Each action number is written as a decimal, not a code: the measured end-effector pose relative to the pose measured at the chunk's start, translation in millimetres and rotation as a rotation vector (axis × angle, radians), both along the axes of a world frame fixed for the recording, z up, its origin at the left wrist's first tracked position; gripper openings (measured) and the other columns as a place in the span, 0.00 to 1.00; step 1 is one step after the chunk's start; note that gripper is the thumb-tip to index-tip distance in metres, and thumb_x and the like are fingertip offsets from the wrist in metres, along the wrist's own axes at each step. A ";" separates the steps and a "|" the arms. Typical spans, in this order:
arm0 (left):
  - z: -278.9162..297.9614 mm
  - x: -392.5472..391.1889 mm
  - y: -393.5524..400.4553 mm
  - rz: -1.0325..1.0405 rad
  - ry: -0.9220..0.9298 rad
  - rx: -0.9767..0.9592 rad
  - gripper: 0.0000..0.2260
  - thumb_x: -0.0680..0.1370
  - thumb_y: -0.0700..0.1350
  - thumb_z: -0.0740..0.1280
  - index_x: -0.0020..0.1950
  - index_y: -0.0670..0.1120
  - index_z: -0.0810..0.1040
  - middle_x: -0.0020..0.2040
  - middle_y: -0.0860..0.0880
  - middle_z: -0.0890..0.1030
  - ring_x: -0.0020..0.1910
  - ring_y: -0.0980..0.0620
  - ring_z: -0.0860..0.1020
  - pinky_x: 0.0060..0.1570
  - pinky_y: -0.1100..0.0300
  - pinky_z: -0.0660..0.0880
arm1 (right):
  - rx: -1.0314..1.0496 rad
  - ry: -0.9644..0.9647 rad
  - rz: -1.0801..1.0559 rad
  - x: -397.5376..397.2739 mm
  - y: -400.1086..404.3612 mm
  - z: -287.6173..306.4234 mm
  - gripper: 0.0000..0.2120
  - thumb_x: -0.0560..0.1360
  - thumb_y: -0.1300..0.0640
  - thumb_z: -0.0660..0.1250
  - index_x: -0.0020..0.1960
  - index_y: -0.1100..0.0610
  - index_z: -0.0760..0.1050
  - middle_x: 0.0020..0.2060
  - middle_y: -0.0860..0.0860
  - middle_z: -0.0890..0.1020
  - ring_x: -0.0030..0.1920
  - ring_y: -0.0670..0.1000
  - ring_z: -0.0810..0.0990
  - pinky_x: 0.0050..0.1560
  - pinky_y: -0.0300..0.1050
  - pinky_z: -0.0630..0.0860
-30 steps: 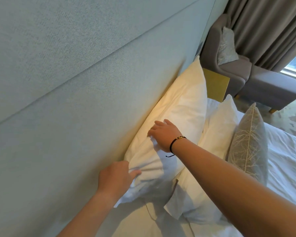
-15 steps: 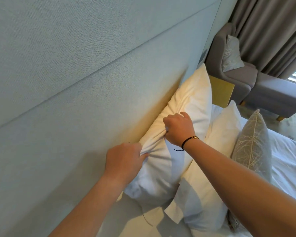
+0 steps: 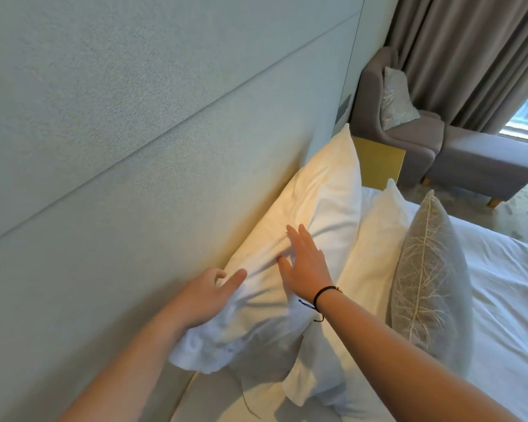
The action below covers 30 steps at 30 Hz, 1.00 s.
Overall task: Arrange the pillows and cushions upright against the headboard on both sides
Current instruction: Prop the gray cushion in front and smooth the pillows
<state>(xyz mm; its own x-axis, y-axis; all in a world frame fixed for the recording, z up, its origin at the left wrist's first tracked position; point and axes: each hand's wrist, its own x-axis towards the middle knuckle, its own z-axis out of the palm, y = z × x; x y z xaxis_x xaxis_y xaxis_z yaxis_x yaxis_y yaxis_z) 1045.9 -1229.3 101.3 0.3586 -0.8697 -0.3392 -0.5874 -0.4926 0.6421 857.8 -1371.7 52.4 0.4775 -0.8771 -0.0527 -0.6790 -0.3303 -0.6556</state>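
Head view: your right hand (image 3: 307, 264) lies spread flat on the back pillow (image 3: 311, 214), which leans on the headboard (image 3: 134, 178). Your left hand (image 3: 208, 295), fingers loose, rests at its 7 o'clock corner. At 3 o'clock stand a second pillow (image 3: 375, 254) and a grey cushion (image 3: 430, 278).

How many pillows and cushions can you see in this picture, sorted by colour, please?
White fabric pillows on the bed: 2, the large white pillow against the headboard and the second white pillow in front of it.
Grey patterned cushions: 2, the grey leaf-patterned cushion on the bed and the grey cushion on the armchair.
Total: 4
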 end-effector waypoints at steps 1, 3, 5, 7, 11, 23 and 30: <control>0.7 0.3 -8.7 -0.015 -0.001 -0.029 0.37 0.64 0.81 0.50 0.40 0.49 0.75 0.35 0.56 0.75 0.38 0.49 0.78 0.38 0.56 0.67 | 0.016 -0.032 -0.041 0.1 2.9 -3.4 0.33 0.78 0.45 0.61 0.77 0.41 0.47 0.79 0.46 0.47 0.77 0.49 0.54 0.75 0.59 0.54; 2.9 -0.4 -23.4 -0.044 -0.044 -0.071 0.31 0.68 0.77 0.48 0.31 0.49 0.66 0.27 0.54 0.67 0.27 0.51 0.67 0.33 0.55 0.62 | 0.084 -0.116 -0.106 -0.9 6.1 -7.4 0.36 0.76 0.40 0.62 0.77 0.40 0.44 0.79 0.46 0.46 0.76 0.51 0.57 0.75 0.56 0.57; 2.0 -2.6 -34.4 -0.046 -0.124 -0.095 0.26 0.72 0.70 0.57 0.29 0.49 0.61 0.24 0.53 0.63 0.24 0.53 0.62 0.29 0.55 0.58 | 0.161 -0.200 -0.142 -2.9 6.4 -9.0 0.40 0.74 0.37 0.63 0.77 0.39 0.43 0.79 0.44 0.48 0.77 0.50 0.56 0.75 0.53 0.58; 2.5 -3.9 -44.3 -0.014 -0.221 -0.124 0.24 0.74 0.64 0.64 0.29 0.48 0.63 0.24 0.53 0.66 0.24 0.53 0.64 0.26 0.57 0.57 | 0.191 -0.242 -0.155 -4.0 5.7 -8.8 0.43 0.71 0.33 0.63 0.77 0.39 0.42 0.78 0.41 0.51 0.77 0.48 0.56 0.74 0.52 0.59; 15.5 3.1 -53.4 0.027 -0.432 -0.167 0.16 0.78 0.57 0.65 0.38 0.46 0.72 0.35 0.51 0.77 0.39 0.44 0.78 0.33 0.56 0.65 | 0.251 -0.289 -0.197 -4.2 0.4 -5.6 0.46 0.68 0.30 0.64 0.77 0.39 0.43 0.77 0.39 0.56 0.75 0.47 0.60 0.71 0.47 0.62; 9.6 0.4 -99.5 -0.060 -0.434 0.117 0.17 0.77 0.60 0.59 0.43 0.48 0.74 0.43 0.49 0.80 0.46 0.44 0.79 0.44 0.54 0.74 | 0.397 -0.379 -0.365 -41.5 -49.1 -20.9 0.40 0.74 0.37 0.64 0.78 0.43 0.45 0.79 0.45 0.51 0.77 0.46 0.52 0.73 0.49 0.57; 7.4 -35.7 -228.7 0.018 -0.026 0.029 0.19 0.74 0.57 0.65 0.27 0.48 0.69 0.26 0.51 0.71 0.29 0.48 0.73 0.31 0.59 0.68 | 0.422 -0.433 -0.454 -44.3 -82.7 -36.8 0.40 0.74 0.35 0.62 0.78 0.41 0.46 0.78 0.42 0.51 0.77 0.45 0.53 0.73 0.47 0.57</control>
<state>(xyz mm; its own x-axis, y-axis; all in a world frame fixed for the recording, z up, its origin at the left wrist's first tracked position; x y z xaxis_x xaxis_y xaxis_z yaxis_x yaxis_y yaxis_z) 1010.3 -1458.0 108.7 0.3828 -0.8529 -0.3549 -0.5947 -0.5215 0.6119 813.5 -1454.4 15.6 0.1280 -0.9396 -0.3175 -0.3415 0.2588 -0.9035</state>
